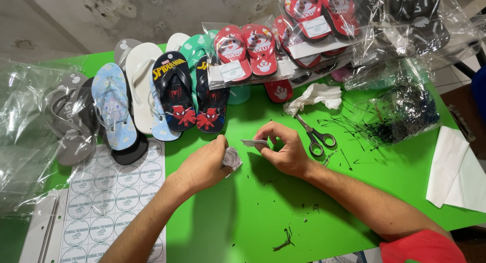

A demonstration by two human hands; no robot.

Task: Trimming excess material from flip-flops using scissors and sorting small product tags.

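- While we look down at the middle of the frame, our right hand (286,150) pinches a thin flat strip (253,142) between thumb and fingertips; its long axis runs left to right, and its free end points toward our left hand (207,164).
- Our left hand is closed around a small round sticker (233,159), just below and left of the strip; the two pieces are near, and we cannot tell if they touch.
- Scissors (316,137) lie just right of the right hand on the green table (243,217), handles toward us.
- At lower left, a sticker sheet (109,192) lies flat.
- Across the top, clear bags (253,60) hold red sandals; loose sandals (172,90) lie to their left.
- At right, a clear bag (405,113) holds dark plastic ties.
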